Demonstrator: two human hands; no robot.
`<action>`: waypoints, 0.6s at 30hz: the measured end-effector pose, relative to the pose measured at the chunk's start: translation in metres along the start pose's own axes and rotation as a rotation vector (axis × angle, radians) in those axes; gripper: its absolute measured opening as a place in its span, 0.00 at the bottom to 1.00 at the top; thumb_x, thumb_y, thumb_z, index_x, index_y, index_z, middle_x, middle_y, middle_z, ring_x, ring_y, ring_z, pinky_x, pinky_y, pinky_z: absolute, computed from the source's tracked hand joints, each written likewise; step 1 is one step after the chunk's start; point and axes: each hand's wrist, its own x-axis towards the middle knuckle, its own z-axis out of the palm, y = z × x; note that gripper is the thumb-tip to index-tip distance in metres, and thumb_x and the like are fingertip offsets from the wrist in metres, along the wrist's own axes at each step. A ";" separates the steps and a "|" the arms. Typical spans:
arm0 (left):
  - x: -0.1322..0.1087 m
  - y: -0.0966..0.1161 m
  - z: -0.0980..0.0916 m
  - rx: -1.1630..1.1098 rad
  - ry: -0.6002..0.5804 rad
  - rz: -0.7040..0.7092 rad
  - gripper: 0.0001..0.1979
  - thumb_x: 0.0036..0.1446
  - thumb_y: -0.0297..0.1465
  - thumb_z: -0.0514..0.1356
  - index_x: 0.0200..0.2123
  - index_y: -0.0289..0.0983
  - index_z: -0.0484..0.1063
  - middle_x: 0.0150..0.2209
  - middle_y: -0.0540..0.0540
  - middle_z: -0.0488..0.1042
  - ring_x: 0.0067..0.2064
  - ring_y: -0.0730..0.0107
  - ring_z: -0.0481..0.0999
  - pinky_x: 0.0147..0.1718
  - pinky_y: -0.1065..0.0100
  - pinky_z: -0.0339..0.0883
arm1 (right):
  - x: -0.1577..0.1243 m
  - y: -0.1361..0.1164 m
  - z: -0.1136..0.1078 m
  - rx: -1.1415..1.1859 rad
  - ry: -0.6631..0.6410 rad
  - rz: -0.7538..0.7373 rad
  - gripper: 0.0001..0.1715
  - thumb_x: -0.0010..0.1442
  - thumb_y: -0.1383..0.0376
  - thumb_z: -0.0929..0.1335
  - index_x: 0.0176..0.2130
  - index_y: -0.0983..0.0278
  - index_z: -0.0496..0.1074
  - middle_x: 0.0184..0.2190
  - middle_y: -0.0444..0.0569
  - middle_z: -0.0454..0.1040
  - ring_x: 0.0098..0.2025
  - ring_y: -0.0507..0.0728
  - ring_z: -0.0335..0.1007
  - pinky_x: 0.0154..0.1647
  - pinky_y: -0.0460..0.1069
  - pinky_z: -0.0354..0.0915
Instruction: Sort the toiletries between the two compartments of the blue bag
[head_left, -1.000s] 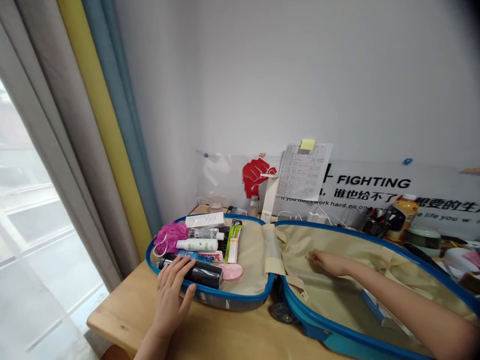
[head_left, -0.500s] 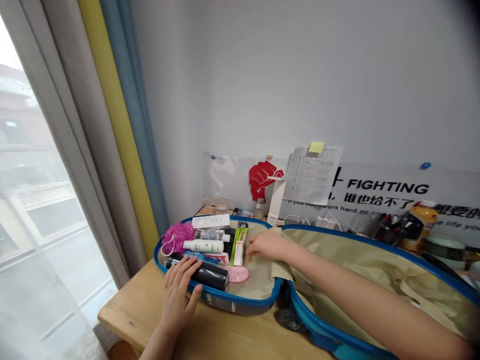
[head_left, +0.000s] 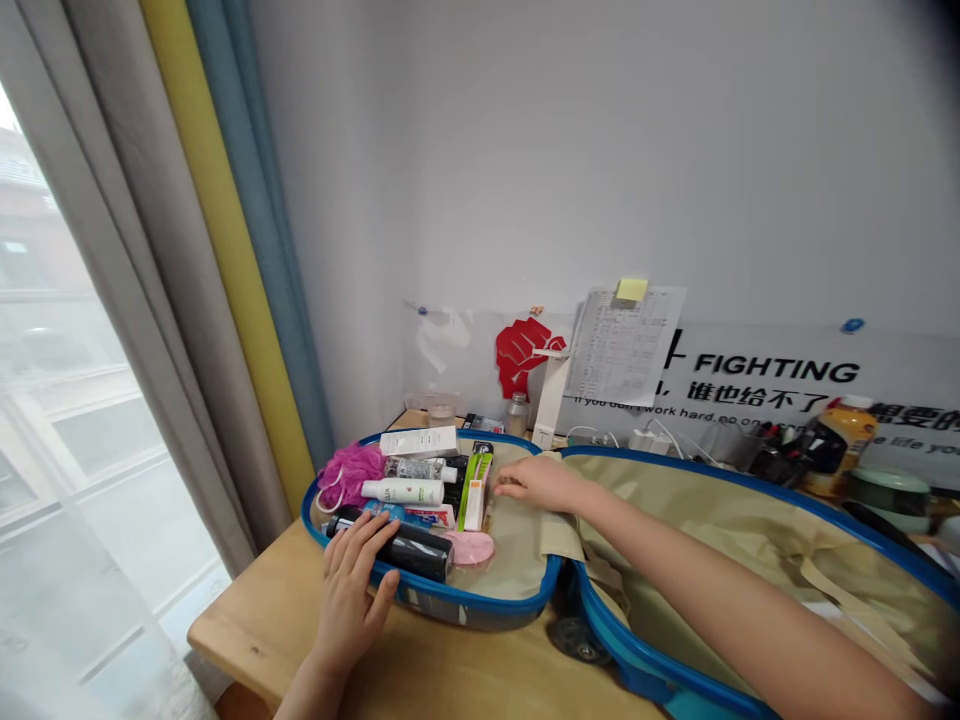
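Note:
An open blue suitcase [head_left: 480, 600] with beige lining lies on a wooden desk [head_left: 247, 625]. Its left half holds toiletries: a pink bath puff [head_left: 346, 470], a white bottle [head_left: 401, 491], a white box [head_left: 420, 441], a green toothpaste box [head_left: 473, 487], a black bottle [head_left: 412, 551] and a pink flat item [head_left: 470, 548]. My left hand [head_left: 351, 590] rests open on the suitcase rim, fingers touching the black bottle. My right hand [head_left: 536, 483] reaches across the lining beside the toothpaste box, fingers curled; whether it holds anything is unclear.
Curtains and a window stand at the left. Along the wall are a FIGHTING banner [head_left: 772, 370], a pinned paper sheet [head_left: 622, 345], small jars, cables, a juice bottle [head_left: 836, 445] and a green lidded container [head_left: 889, 490]. The right suitcase half [head_left: 750, 540] shows only lining.
My right hand moved from the right suitcase half over to the left half, next to the toothpaste box. My left hand stayed on the black bottle.

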 end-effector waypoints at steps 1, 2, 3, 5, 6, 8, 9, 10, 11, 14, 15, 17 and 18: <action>0.000 0.000 0.000 -0.004 0.001 -0.004 0.21 0.65 0.38 0.52 0.59 0.41 0.67 0.57 0.42 0.74 0.62 0.57 0.67 0.61 0.57 0.52 | -0.003 0.001 -0.002 0.005 0.011 0.039 0.18 0.68 0.55 0.64 0.48 0.65 0.72 0.44 0.49 0.75 0.42 0.53 0.73 0.46 0.54 0.71; -0.001 0.000 0.000 -0.010 0.002 -0.007 0.21 0.65 0.38 0.52 0.59 0.41 0.67 0.57 0.42 0.74 0.62 0.57 0.67 0.61 0.57 0.52 | -0.005 0.001 -0.003 0.008 0.022 0.073 0.18 0.68 0.54 0.64 0.49 0.65 0.71 0.44 0.49 0.75 0.42 0.53 0.73 0.45 0.54 0.72; -0.001 0.000 0.000 -0.015 0.003 -0.009 0.21 0.65 0.38 0.52 0.59 0.41 0.67 0.57 0.43 0.74 0.62 0.57 0.67 0.62 0.57 0.52 | -0.008 0.001 -0.004 0.009 0.031 0.100 0.19 0.68 0.54 0.64 0.49 0.65 0.71 0.44 0.49 0.75 0.42 0.53 0.73 0.45 0.54 0.72; -0.001 0.000 0.001 -0.020 0.002 -0.019 0.21 0.65 0.39 0.52 0.59 0.42 0.67 0.57 0.42 0.74 0.62 0.57 0.67 0.61 0.57 0.53 | -0.011 0.000 -0.006 0.010 0.042 0.129 0.19 0.68 0.54 0.64 0.49 0.65 0.71 0.43 0.49 0.74 0.41 0.53 0.73 0.44 0.54 0.71; -0.001 0.000 0.000 -0.020 -0.001 -0.024 0.21 0.65 0.39 0.52 0.59 0.42 0.67 0.57 0.42 0.74 0.62 0.57 0.67 0.61 0.57 0.53 | -0.012 -0.001 -0.006 0.010 0.045 0.131 0.19 0.68 0.54 0.64 0.49 0.65 0.71 0.43 0.49 0.74 0.41 0.53 0.72 0.44 0.54 0.71; -0.001 0.000 0.000 -0.020 -0.008 -0.027 0.21 0.65 0.38 0.52 0.59 0.42 0.67 0.57 0.42 0.74 0.62 0.56 0.67 0.61 0.56 0.53 | -0.013 -0.003 -0.007 0.009 0.044 0.112 0.19 0.68 0.55 0.64 0.50 0.65 0.70 0.44 0.49 0.74 0.42 0.53 0.72 0.45 0.54 0.71; -0.001 0.000 0.000 -0.021 -0.011 -0.027 0.22 0.65 0.38 0.52 0.60 0.42 0.66 0.57 0.42 0.73 0.63 0.56 0.67 0.61 0.56 0.53 | -0.013 -0.003 -0.006 0.008 0.039 0.091 0.18 0.67 0.55 0.65 0.50 0.65 0.71 0.45 0.49 0.74 0.42 0.53 0.72 0.46 0.54 0.71; -0.001 0.000 0.000 -0.022 -0.010 -0.025 0.22 0.64 0.38 0.52 0.60 0.42 0.66 0.57 0.42 0.73 0.63 0.56 0.67 0.61 0.56 0.53 | -0.012 -0.004 -0.005 0.007 0.030 0.065 0.17 0.67 0.56 0.65 0.49 0.64 0.71 0.45 0.49 0.74 0.43 0.54 0.72 0.46 0.55 0.71; -0.002 0.000 0.000 -0.024 -0.009 -0.024 0.22 0.65 0.38 0.52 0.60 0.42 0.66 0.58 0.42 0.73 0.63 0.56 0.67 0.61 0.56 0.53 | -0.011 -0.004 -0.004 0.006 0.018 0.037 0.17 0.66 0.56 0.66 0.49 0.64 0.71 0.46 0.50 0.74 0.44 0.54 0.72 0.47 0.55 0.70; -0.002 -0.001 0.001 -0.026 -0.004 -0.025 0.22 0.65 0.39 0.52 0.60 0.42 0.67 0.57 0.42 0.73 0.63 0.56 0.67 0.62 0.56 0.53 | -0.008 -0.005 0.003 0.016 -0.016 -0.045 0.15 0.65 0.58 0.67 0.47 0.64 0.73 0.47 0.50 0.74 0.45 0.54 0.71 0.48 0.55 0.70; -0.002 -0.001 0.001 -0.027 0.000 -0.026 0.22 0.65 0.39 0.52 0.60 0.42 0.67 0.57 0.42 0.74 0.63 0.57 0.67 0.62 0.57 0.53 | -0.006 -0.004 0.006 0.024 -0.024 -0.068 0.15 0.65 0.58 0.67 0.47 0.64 0.73 0.47 0.50 0.74 0.46 0.54 0.71 0.48 0.55 0.70; -0.002 -0.001 0.001 -0.027 0.003 -0.028 0.22 0.65 0.39 0.53 0.60 0.42 0.67 0.57 0.42 0.74 0.63 0.57 0.66 0.62 0.57 0.53 | -0.002 -0.004 0.012 0.041 -0.032 -0.112 0.14 0.66 0.59 0.67 0.48 0.64 0.73 0.48 0.50 0.74 0.47 0.54 0.72 0.49 0.55 0.70; -0.001 0.000 0.001 -0.025 0.002 -0.030 0.22 0.65 0.39 0.53 0.60 0.42 0.67 0.57 0.42 0.74 0.63 0.57 0.67 0.62 0.57 0.54 | 0.000 -0.003 0.014 0.051 -0.036 -0.134 0.14 0.66 0.59 0.67 0.48 0.64 0.73 0.48 0.50 0.74 0.47 0.54 0.72 0.49 0.56 0.70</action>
